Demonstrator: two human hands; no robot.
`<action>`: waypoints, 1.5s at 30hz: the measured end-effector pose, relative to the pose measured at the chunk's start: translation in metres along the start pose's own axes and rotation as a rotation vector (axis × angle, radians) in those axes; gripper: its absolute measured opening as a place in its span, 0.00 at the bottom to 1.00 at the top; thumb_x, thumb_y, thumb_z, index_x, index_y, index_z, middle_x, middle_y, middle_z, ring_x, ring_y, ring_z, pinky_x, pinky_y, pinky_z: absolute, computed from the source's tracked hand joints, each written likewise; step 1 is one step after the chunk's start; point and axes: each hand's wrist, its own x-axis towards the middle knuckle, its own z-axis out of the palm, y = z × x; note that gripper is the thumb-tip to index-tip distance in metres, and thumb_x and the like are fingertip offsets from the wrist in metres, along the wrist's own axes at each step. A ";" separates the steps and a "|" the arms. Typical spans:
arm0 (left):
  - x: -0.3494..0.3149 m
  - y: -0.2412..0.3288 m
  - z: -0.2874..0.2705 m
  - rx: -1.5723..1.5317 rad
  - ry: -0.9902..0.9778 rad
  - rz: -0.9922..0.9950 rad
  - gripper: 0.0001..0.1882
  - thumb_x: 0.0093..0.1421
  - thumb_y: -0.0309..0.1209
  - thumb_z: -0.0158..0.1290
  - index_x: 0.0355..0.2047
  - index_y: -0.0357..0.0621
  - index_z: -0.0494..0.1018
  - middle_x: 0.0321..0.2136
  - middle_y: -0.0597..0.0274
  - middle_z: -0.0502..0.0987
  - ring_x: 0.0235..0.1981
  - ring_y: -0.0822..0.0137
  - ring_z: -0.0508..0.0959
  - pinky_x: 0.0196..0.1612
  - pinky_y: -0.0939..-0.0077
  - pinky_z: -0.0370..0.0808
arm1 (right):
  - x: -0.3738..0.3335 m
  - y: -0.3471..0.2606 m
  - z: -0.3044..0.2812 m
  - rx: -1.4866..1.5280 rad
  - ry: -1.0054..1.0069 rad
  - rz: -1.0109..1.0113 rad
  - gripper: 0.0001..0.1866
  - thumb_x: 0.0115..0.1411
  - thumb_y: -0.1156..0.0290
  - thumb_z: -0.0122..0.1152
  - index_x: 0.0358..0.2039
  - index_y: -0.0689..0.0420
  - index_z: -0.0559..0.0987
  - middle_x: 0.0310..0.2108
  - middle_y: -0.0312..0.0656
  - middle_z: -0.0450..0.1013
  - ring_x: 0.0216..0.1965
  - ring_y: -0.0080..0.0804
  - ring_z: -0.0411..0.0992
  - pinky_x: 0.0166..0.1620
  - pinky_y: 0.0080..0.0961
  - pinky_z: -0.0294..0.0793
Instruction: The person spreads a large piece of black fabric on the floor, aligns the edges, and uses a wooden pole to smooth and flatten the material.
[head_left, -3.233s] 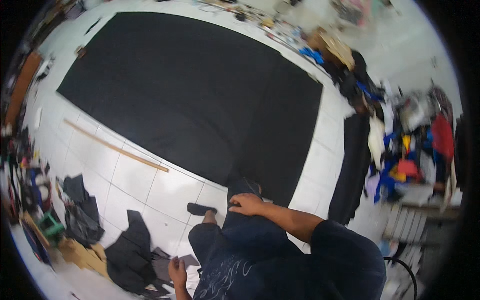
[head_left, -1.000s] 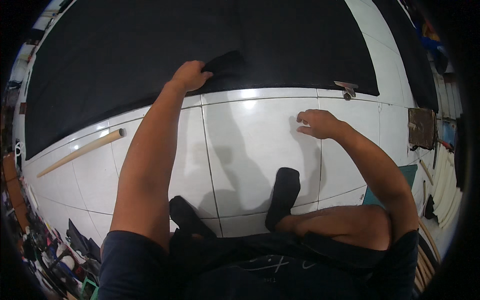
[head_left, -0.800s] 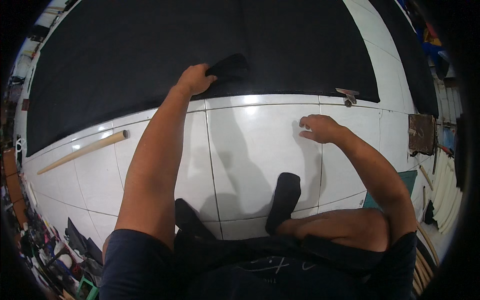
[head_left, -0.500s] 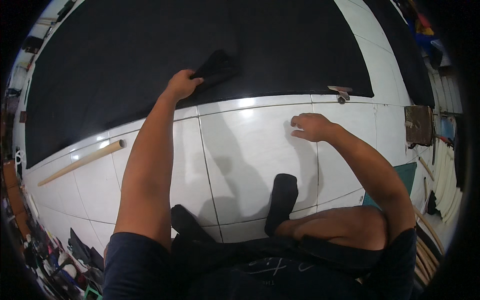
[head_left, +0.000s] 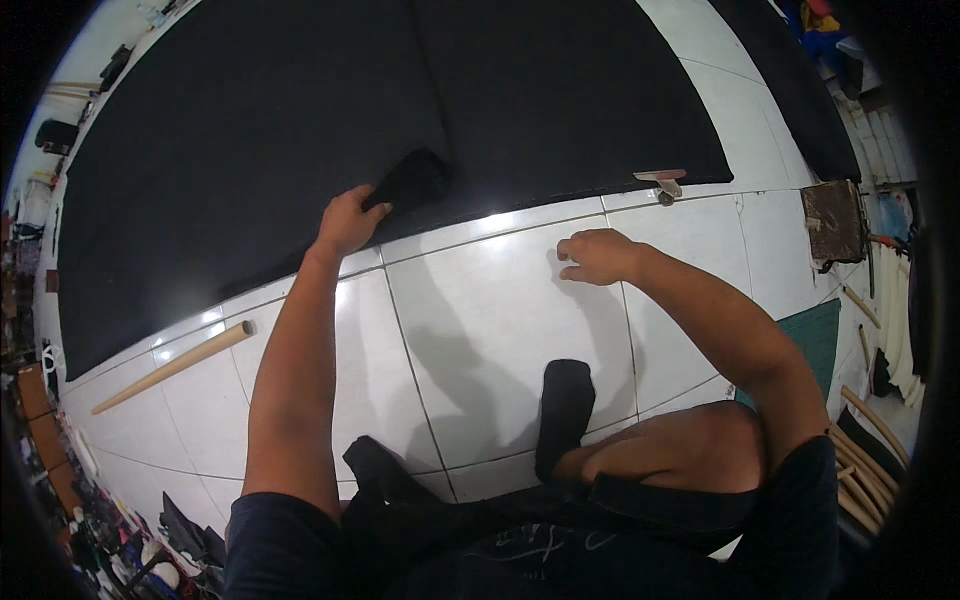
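My left hand (head_left: 352,218) is closed on a small black cloth (head_left: 412,180), which lies against a large black fabric sheet (head_left: 250,120). The sheet is spread over the white tiled floor, and the hand is close to its near edge. My right hand (head_left: 602,257) hovers above the tiles to the right, its thumb and curled fingers apart and nothing between them. At the sheet's near right edge sits a small tool with a flat metal blade (head_left: 662,183), just beyond my right hand.
A tan tube (head_left: 175,368) lies on the tiles at the left. To the right are a brown block (head_left: 833,222), a green mat (head_left: 808,340) and several tan rods (head_left: 865,470). Another strip of black fabric (head_left: 795,95) runs along the far right. Mixed clutter fills the lower left.
My left hand has moved nearer and slightly left with the black cloth, which now lies flatter. My right hand has shifted a little left. The view has tilted slightly.
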 end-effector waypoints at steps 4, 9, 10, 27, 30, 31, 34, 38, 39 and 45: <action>-0.012 0.019 0.005 -0.013 -0.018 0.020 0.22 0.59 0.38 0.60 0.50 0.37 0.77 0.47 0.42 0.79 0.49 0.45 0.79 0.54 0.60 0.73 | 0.000 0.001 -0.001 -0.025 0.005 0.004 0.21 0.63 0.53 0.59 0.48 0.57 0.77 0.45 0.49 0.77 0.49 0.49 0.75 0.52 0.43 0.73; -0.019 0.017 0.006 0.059 0.053 0.158 0.20 0.57 0.35 0.61 0.47 0.37 0.79 0.44 0.42 0.79 0.47 0.44 0.78 0.53 0.58 0.74 | 0.004 0.000 -0.002 -0.018 0.053 -0.048 0.21 0.62 0.54 0.60 0.46 0.57 0.77 0.43 0.49 0.77 0.48 0.49 0.76 0.51 0.44 0.74; -0.021 0.019 0.008 0.064 0.058 0.165 0.19 0.57 0.35 0.61 0.47 0.37 0.79 0.44 0.42 0.79 0.47 0.44 0.78 0.53 0.58 0.74 | 0.004 -0.001 -0.002 -0.024 0.052 -0.040 0.21 0.62 0.54 0.61 0.46 0.57 0.77 0.43 0.49 0.77 0.47 0.49 0.76 0.51 0.44 0.74; -0.037 0.017 0.062 0.182 0.251 0.220 0.20 0.57 0.30 0.57 0.49 0.34 0.75 0.49 0.43 0.75 0.53 0.43 0.73 0.58 0.54 0.71 | 0.012 -0.016 -0.003 -0.016 0.036 -0.041 0.20 0.62 0.55 0.61 0.46 0.57 0.79 0.43 0.50 0.78 0.48 0.49 0.76 0.50 0.44 0.74; -0.044 0.006 0.081 0.290 0.326 0.274 0.29 0.58 0.29 0.55 0.58 0.29 0.67 0.58 0.38 0.68 0.60 0.41 0.67 0.65 0.50 0.63 | 0.024 -0.022 -0.004 -0.021 0.081 -0.090 0.19 0.63 0.55 0.59 0.46 0.56 0.79 0.43 0.49 0.78 0.48 0.48 0.76 0.50 0.44 0.74; -0.048 0.014 0.088 0.319 0.299 0.256 0.32 0.58 0.29 0.54 0.61 0.28 0.63 0.61 0.36 0.65 0.63 0.40 0.64 0.67 0.49 0.59 | 0.027 -0.021 -0.004 -0.022 0.100 -0.103 0.19 0.63 0.55 0.59 0.46 0.55 0.79 0.43 0.49 0.78 0.48 0.48 0.76 0.50 0.44 0.74; -0.061 0.033 0.090 0.350 0.214 0.212 0.38 0.58 0.30 0.53 0.67 0.28 0.54 0.67 0.34 0.56 0.69 0.39 0.56 0.71 0.45 0.50 | 0.045 -0.037 -0.018 0.070 0.286 -0.092 0.17 0.64 0.56 0.58 0.45 0.55 0.79 0.43 0.49 0.78 0.47 0.48 0.76 0.51 0.44 0.74; -0.065 0.040 0.078 0.184 0.251 0.230 0.36 0.57 0.30 0.53 0.65 0.31 0.59 0.66 0.36 0.59 0.68 0.40 0.57 0.71 0.46 0.49 | 0.080 -0.059 -0.039 0.066 0.683 -0.285 0.22 0.64 0.58 0.58 0.55 0.55 0.75 0.56 0.47 0.70 0.59 0.45 0.68 0.57 0.44 0.70; -0.064 0.041 0.074 0.084 0.257 0.240 0.35 0.57 0.30 0.53 0.65 0.32 0.60 0.65 0.37 0.60 0.68 0.41 0.58 0.71 0.46 0.49 | 0.088 -0.061 -0.040 0.015 0.698 -0.320 0.24 0.64 0.58 0.58 0.57 0.54 0.73 0.59 0.46 0.68 0.62 0.45 0.65 0.58 0.44 0.69; -0.057 -0.022 0.026 0.257 0.719 -0.120 0.30 0.63 0.42 0.54 0.61 0.39 0.68 0.64 0.40 0.63 0.67 0.39 0.58 0.68 0.42 0.52 | 0.136 -0.074 -0.033 -0.215 0.629 -0.465 0.27 0.67 0.60 0.53 0.65 0.53 0.68 0.68 0.45 0.61 0.70 0.43 0.56 0.66 0.46 0.58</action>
